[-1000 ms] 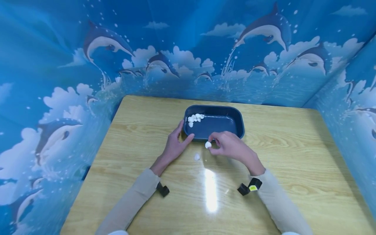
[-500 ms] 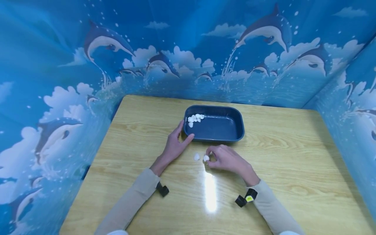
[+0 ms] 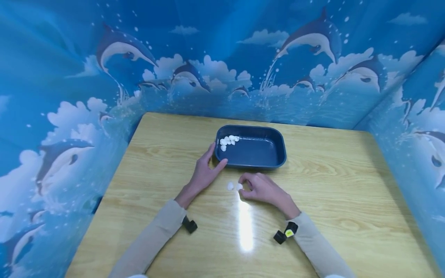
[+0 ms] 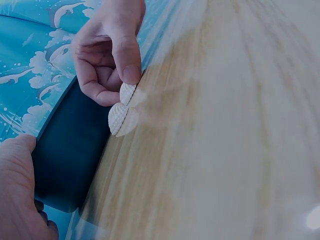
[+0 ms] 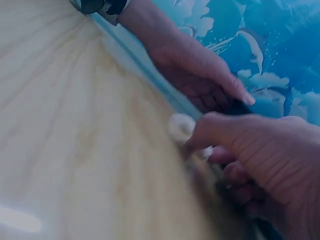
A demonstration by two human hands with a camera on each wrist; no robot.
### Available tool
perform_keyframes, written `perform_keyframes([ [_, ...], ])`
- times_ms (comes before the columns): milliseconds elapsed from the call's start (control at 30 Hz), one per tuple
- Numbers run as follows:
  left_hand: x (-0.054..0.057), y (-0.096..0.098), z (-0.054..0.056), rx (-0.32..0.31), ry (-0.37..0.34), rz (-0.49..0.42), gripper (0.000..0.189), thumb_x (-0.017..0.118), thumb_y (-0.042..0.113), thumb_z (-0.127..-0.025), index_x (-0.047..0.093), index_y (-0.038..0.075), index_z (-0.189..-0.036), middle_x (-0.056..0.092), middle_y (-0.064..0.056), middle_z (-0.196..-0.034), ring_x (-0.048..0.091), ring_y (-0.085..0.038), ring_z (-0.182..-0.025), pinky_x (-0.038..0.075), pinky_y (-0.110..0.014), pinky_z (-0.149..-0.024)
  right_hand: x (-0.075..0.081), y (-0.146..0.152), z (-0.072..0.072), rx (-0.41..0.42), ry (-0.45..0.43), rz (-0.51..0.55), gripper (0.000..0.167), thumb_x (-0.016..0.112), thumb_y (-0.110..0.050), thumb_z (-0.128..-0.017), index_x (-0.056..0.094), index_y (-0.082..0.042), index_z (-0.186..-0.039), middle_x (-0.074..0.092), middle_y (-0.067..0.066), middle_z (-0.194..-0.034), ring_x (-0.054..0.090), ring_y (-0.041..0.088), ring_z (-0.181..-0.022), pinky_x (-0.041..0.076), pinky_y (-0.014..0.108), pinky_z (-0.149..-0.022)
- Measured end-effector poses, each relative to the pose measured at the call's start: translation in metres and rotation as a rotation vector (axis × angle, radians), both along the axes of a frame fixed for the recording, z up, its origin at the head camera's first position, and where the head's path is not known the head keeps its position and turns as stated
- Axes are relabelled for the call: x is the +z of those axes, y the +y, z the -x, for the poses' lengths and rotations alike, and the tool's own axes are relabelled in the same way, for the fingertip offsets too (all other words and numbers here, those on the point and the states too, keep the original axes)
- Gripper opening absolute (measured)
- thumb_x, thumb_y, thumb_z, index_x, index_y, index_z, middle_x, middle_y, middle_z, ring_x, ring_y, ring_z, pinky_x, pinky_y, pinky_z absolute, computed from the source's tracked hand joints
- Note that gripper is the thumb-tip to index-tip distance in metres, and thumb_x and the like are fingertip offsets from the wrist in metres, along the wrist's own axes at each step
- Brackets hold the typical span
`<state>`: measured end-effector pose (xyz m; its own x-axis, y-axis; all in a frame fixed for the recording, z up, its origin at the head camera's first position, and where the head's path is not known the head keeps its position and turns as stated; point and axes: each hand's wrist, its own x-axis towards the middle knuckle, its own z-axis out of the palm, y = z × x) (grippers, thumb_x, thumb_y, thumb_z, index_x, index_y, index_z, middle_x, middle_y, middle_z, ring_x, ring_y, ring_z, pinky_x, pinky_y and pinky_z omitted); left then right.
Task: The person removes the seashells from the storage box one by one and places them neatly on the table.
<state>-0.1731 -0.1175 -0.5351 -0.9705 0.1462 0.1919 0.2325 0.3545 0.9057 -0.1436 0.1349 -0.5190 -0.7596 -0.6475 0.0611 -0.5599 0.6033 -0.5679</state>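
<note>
With thumb and fingertips, my right hand [image 3: 262, 188] pinches a small white ribbed seashell [image 4: 127, 92] down at the table surface. Right against it stands a second seashell [image 4: 118, 118], its ribbed back showing in the left wrist view. My left hand [image 3: 201, 174] rests at the near left corner of a dark blue rectangular tray [image 3: 250, 166], thumb on the front rim and index finger along the left side. Inside the tray, several white seashells [image 3: 228, 141] lie grouped at the left end.
A pale wood-grain table [image 3: 330, 200] carries everything, with a bright light reflection in front of the shells. Behind and to the sides hangs a blue curtain [image 3: 215, 58] printed with dolphins. Each wrist wears a small black camera.
My right hand has come from the tray's front rim toward me and left, bringing its seashell down beside the one on the table. My left hand stays at the tray corner.
</note>
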Motion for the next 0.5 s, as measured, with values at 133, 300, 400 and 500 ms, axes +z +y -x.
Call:
perform_keyframes([
  [133, 0.000, 0.003, 0.000, -0.015, 0.002, 0.001, 0.092, 0.067, 0.052, -0.100, 0.025, 0.001, -0.164, 0.026, -0.019, -0.170, 0.026, -0.024, -0.157, 0.027, -0.042, -0.127, -0.012, 0.003, -0.002, -0.031, 0.053, 0.038, 0.024, 0.078, -0.029, -0.088, 0.071, -0.015, -0.107, 0.050, -0.013, -0.066, 0.043, 0.000, -0.058, 0.038, 0.021, -0.053],
  [300, 0.000, 0.003, -0.002, -0.008, 0.000, 0.010, 0.091, 0.066, 0.051, -0.100, 0.025, 0.001, -0.164, 0.026, -0.019, -0.170, 0.027, -0.025, -0.156, 0.028, -0.042, -0.127, -0.019, 0.003, -0.003, -0.030, 0.113, 0.063, 0.025, 0.078, -0.030, -0.087, 0.069, -0.017, -0.106, 0.048, -0.016, -0.066, 0.042, -0.001, -0.058, 0.038, 0.021, -0.054],
  [400, 0.001, 0.002, -0.002, -0.003, 0.013, 0.007, 0.090, 0.067, 0.049, -0.100, 0.025, 0.000, -0.164, 0.026, -0.020, -0.169, 0.027, -0.026, -0.156, 0.028, -0.043, -0.127, -0.021, 0.002, -0.002, -0.029, 0.151, 0.060, 0.025, 0.077, -0.031, -0.087, 0.068, -0.018, -0.105, 0.048, -0.017, -0.066, 0.041, -0.001, -0.057, 0.038, 0.020, -0.054],
  [500, 0.002, 0.002, -0.002, 0.002, 0.030, -0.004, 0.089, 0.069, 0.046, -0.100, 0.027, -0.001, -0.163, 0.027, -0.022, -0.169, 0.028, -0.028, -0.156, 0.028, -0.044, -0.127, -0.021, 0.001, -0.001, -0.030, 0.170, 0.047, 0.025, 0.077, -0.033, -0.087, 0.067, -0.018, -0.105, 0.047, -0.017, -0.066, 0.041, -0.001, -0.057, 0.038, 0.020, -0.055],
])
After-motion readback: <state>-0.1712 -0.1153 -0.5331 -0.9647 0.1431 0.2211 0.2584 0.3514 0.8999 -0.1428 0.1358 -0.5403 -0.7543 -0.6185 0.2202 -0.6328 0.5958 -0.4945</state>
